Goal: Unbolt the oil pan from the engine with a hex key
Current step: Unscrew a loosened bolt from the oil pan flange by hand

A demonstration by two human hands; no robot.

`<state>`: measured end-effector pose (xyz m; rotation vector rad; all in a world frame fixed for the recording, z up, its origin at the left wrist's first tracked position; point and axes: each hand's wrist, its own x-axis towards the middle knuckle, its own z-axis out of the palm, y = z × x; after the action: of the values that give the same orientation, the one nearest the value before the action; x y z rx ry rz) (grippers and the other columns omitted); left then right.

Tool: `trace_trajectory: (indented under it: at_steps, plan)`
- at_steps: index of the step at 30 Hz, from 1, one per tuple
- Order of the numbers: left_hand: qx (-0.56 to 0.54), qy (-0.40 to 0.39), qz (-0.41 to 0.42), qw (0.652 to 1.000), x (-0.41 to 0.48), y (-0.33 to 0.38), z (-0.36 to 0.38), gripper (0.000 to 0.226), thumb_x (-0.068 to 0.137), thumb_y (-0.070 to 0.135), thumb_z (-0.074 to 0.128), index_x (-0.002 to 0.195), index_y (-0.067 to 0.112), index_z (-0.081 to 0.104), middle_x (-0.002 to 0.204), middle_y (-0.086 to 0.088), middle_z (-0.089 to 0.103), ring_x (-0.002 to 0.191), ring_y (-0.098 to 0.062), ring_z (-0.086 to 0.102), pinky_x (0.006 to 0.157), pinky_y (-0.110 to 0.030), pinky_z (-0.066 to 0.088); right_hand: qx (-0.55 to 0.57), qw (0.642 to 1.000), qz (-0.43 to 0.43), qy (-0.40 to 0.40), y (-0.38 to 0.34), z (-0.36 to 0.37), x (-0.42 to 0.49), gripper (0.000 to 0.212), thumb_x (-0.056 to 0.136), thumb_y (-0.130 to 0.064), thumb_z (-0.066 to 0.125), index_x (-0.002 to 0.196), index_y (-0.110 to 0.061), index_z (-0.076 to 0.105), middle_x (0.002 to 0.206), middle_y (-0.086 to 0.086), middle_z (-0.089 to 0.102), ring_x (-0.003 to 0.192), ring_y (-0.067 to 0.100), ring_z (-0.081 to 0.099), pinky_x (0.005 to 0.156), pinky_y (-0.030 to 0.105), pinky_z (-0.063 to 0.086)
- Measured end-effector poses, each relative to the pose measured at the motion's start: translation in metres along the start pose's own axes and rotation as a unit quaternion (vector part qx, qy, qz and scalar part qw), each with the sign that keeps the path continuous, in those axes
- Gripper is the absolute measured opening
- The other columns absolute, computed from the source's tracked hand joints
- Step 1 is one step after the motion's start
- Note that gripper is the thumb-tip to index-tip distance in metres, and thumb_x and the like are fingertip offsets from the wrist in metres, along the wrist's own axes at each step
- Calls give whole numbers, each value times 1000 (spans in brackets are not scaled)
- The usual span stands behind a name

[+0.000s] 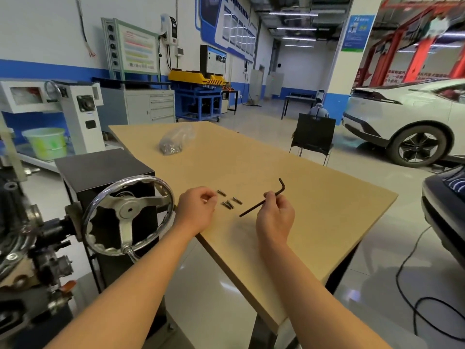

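The right hand [275, 217] pinches the hex key [251, 209] between thumb and fingertips, about mid-shank. The long end slants down on the near side of that grip and the short bent end pokes up beyond it. The left hand [196, 210] hovers just to its left, fingers curled in; whether that grip pinches anything I cannot tell. Between the two grips a few bolts [229, 204] lie loose on the worktop [314, 222], just off the left fingertips. The engine [15, 222] sits on its stand well left of the left grip, past a handwheel [128, 210]. The oil pan I cannot make out.

The key is thin, dark, smooth steel, held only at the fingertips, so I reckon it could swivel or slip out if the pinch loosens. The bolts are small, bright and round-shanked, and the board under them is pale, flat and slick. A brush from the left hand could set them rolling toward the near edge and the floor. A crinkled clear bag [176, 139] of similar hardware lies far beyond both grips, and bolts strayed that way might get mixed in.
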<state>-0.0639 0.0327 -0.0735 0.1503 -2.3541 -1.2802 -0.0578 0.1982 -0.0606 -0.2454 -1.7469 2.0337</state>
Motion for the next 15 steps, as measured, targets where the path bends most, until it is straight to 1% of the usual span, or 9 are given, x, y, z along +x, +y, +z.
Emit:
trace_trajectory:
  at_steps: [1, 2, 3, 5, 7, 9, 11, 13, 15]
  plan:
    - [-77, 17, -50, 996, -11, -1, -8, 8, 96, 13, 65, 96, 10, 72, 85, 3, 72, 68, -8, 70, 59, -26, 55, -7, 1000, -9, -1, -1, 0, -1, 35, 103, -19, 52, 89, 12, 56, 69, 6, 44, 63, 14, 38, 56, 27, 33]
    - [-136, 21, -90, 986, -25, -3, -20, 8, 96, 12, 64, 99, 9, 71, 86, -1, 72, 67, -9, 72, 54, -25, 56, -15, 999, -27, -9, -3, 1, -4, 35, 103, -18, 52, 86, 11, 56, 67, 3, 44, 60, 11, 37, 56, 27, 32]
    - [-157, 15, -106, 982, -43, -5, -35, 8, 97, 11, 64, 100, 11, 71, 88, -3, 73, 69, -9, 73, 53, -23, 55, -25, 998, -53, -26, -6, 3, -11, 34, 103, -17, 52, 81, 9, 55, 65, 1, 43, 57, 8, 36, 57, 28, 32]
    - [-127, -3, -92, 988, -83, -6, -74, 12, 97, 11, 63, 97, 19, 72, 90, -1, 74, 76, -9, 74, 55, -22, 56, -51, 986, -125, -95, -14, 11, -37, 31, 103, -16, 52, 75, -1, 56, 62, -2, 46, 53, 3, 38, 58, 29, 32]
    - [-90, 0, -67, 994, -125, -1, -121, 18, 96, 12, 65, 96, 29, 70, 90, 2, 75, 80, -9, 73, 58, -22, 58, -64, 955, -218, -190, -30, 24, -82, 29, 103, -16, 54, 76, -6, 58, 62, -1, 50, 56, 6, 41, 57, 31, 34]
    - [-63, 34, -40, 997, -168, 7, -170, 22, 92, 15, 71, 100, 35, 69, 91, 8, 76, 79, -6, 73, 60, -21, 57, -34, 906, -311, -285, -54, 39, -137, 28, 102, -17, 55, 76, -7, 60, 63, -1, 53, 57, 9, 46, 57, 28, 38]
    - [-47, 85, -1, 995, -210, 21, -217, 31, 85, 18, 77, 104, 41, 70, 85, 12, 77, 69, -1, 72, 60, -15, 53, -2, 837, -385, -389, -81, 53, -195, 27, 102, -19, 54, 77, -11, 59, 65, -2, 53, 59, 11, 49, 56, 29, 41]
    - [-53, 147, 53, 986, -247, 31, -261, 38, 79, 17, 79, 104, 45, 74, 77, 13, 76, 56, 1, 66, 52, -10, 49, 20, 770, -424, -477, -102, 66, -249, 24, 102, -20, 53, 81, -12, 62, 68, -3, 55, 63, 13, 53, 59, 34, 44]
    - [-7, 192, 93, 977, -279, 33, -303, 40, 77, 17, 75, 104, 46, 73, 70, 16, 71, 48, 5, 58, 46, -7, 43, 39, 726, -428, -537, -118, 80, -299, 24, 102, -17, 54, 84, -7, 64, 70, 0, 58, 66, 17, 55, 62, 37, 46]
